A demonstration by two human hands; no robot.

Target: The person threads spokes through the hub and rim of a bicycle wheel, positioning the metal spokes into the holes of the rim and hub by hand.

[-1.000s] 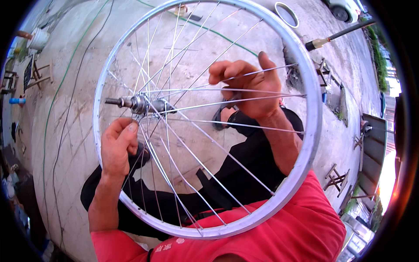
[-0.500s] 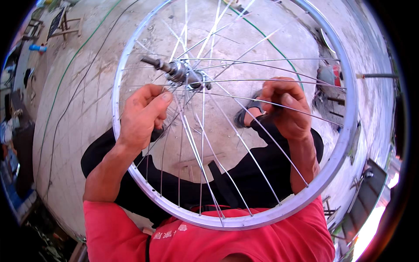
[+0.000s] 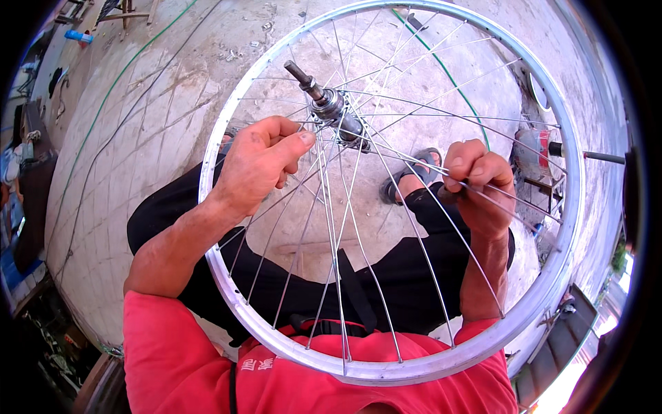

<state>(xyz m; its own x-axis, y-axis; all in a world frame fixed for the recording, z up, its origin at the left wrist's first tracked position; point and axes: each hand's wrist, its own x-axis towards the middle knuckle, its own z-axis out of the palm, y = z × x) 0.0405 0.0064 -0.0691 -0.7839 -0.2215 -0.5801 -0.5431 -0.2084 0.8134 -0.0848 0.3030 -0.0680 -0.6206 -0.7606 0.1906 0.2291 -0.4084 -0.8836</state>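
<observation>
A bare silver bicycle rim [image 3: 407, 370] without a tyre leans over my lap, laced with thin spokes [image 3: 380, 293]. Its greasy metal hub [image 3: 353, 130] has a threaded axle [image 3: 299, 72] pointing up and away to the left. My left hand [image 3: 258, 165] has thumb and forefinger pinched on a spoke close to the hub flange; the fingers partly hide it. Between the hub and the right side of the rim, my right hand [image 3: 479, 183] is closed, its thumb and curled fingers gripping a spoke among several that run there.
Concrete floor [image 3: 158, 131] lies around my bent legs, with a sandal [image 3: 394, 188] on my foot. A green hose [image 3: 114, 96] and a dark cable [image 3: 127, 114] cross it. A blue bottle [image 3: 78, 36] lies far left. A red and grey object [image 3: 534, 148] stands right, beyond the rim.
The wheel has shifted right and slightly down, its hub turning to a steeper slant. My left hand followed it right. My right hand moved right and down and closed its fingers on a spoke.
</observation>
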